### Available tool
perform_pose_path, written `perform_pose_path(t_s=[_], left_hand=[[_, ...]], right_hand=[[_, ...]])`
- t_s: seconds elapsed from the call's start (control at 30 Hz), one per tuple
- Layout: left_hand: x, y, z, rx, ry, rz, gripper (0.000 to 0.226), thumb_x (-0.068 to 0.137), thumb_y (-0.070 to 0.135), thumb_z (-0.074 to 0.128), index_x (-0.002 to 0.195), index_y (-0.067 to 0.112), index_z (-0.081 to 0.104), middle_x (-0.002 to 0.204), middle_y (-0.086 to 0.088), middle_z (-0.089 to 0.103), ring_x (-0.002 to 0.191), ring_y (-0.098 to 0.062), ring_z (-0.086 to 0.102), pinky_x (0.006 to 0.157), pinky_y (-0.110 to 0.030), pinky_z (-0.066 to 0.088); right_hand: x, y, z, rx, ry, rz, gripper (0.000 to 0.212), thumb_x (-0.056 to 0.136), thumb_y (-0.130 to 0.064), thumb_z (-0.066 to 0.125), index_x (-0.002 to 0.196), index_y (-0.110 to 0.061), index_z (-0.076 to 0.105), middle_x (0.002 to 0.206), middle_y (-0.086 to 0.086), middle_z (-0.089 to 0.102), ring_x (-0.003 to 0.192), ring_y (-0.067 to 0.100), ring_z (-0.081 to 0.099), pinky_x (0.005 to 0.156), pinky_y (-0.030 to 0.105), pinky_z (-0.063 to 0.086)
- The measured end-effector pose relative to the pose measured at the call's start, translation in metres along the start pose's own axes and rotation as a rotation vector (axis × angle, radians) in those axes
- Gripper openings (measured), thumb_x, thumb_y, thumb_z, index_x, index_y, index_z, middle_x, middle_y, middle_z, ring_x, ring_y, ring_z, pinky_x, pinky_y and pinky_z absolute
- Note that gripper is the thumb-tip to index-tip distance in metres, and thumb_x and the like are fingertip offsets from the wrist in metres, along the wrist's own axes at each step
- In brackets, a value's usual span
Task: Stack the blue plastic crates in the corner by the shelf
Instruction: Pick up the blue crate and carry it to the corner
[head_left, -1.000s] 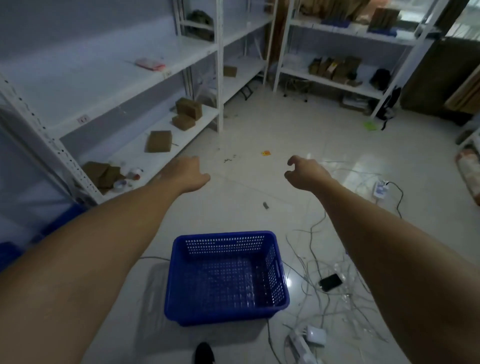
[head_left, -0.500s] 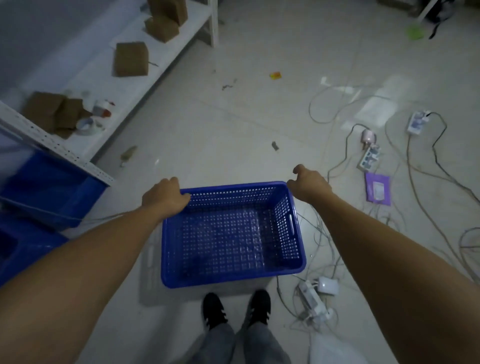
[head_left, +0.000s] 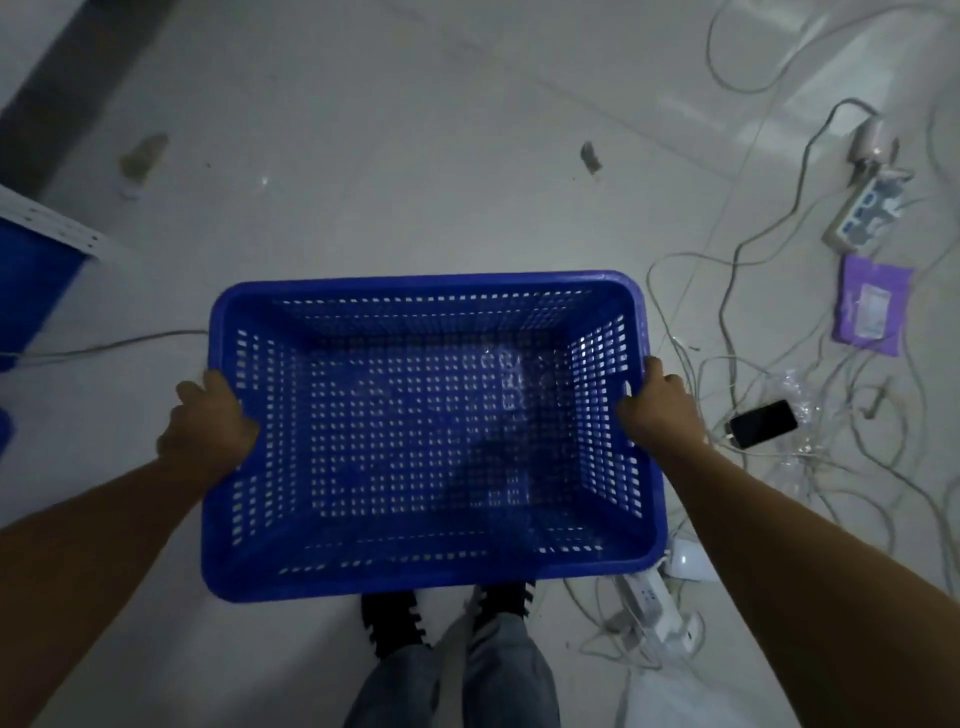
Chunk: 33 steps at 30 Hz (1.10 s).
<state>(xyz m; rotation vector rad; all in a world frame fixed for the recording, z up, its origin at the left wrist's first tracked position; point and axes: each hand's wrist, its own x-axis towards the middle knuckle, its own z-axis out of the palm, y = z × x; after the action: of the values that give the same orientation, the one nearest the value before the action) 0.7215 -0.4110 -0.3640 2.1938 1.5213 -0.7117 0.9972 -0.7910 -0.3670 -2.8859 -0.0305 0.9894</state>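
One blue crate (head_left: 431, 431) sits in the middle of the view, open side up and empty, above two black shoes (head_left: 395, 621) on the floor (head_left: 415, 156). Two hands hold it: the left hand (head_left: 210, 423) is clamped on the crate's left rim, the right hand (head_left: 657, 408) on its right rim by the handle slot. Right of the crate lie tangled cables (head_left: 737, 270), one phone (head_left: 763, 423), one purple packet (head_left: 870, 306) and two power strips (head_left: 865, 210). Left of the crate, more blue plastic (head_left: 31, 286) shows under a shelf edge (head_left: 49, 228).
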Motion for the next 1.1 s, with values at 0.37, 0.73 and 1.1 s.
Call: perform_pose_path(t_s=[0.37, 0.73, 1.1], left_hand=[[0.055, -0.003, 0.041, 0.088, 0.161, -0.055, 0.121, 0.083, 0.009, 0.085, 0.166, 0.027, 0.000, 0.139, -0.034, 0.036, 0.117, -0.056, 0.046, 0.084, -0.074, 0.049], [0.073, -0.029, 0.052, 0.087, 0.260, 0.142, 0.116, 0.092, 0.008, 0.073, 0.165, 0.027, -0.014, 0.116, -0.035, 0.045, 0.063, -0.036, 0.045, 0.061, -0.058, 0.050], [0.032, -0.025, -0.037, -0.037, 0.276, 0.223, 0.114, 0.092, 0.013, 0.071, 0.165, 0.028, -0.015, 0.110, -0.033, 0.056, 0.080, -0.046, 0.062, 0.066, -0.055, 0.051]], right_hand=[[0.029, 0.027, 0.061, 0.005, 0.151, -0.132, 0.102, 0.087, -0.003, 0.060, 0.158, -0.038, -0.004, 0.119, 0.018, 0.045, 0.052, 0.015, 0.040, 0.042, 0.024, 0.024], [0.040, 0.034, 0.069, 0.097, 0.284, -0.143, 0.094, 0.092, -0.003, 0.055, 0.159, -0.033, -0.003, 0.133, 0.019, 0.051, 0.072, 0.026, 0.049, 0.060, 0.039, 0.045], [0.006, 0.013, -0.018, 0.082, 0.331, -0.216, 0.097, 0.092, -0.006, 0.059, 0.157, -0.039, -0.004, 0.127, 0.018, 0.055, 0.086, 0.036, 0.062, 0.066, 0.050, 0.056]])
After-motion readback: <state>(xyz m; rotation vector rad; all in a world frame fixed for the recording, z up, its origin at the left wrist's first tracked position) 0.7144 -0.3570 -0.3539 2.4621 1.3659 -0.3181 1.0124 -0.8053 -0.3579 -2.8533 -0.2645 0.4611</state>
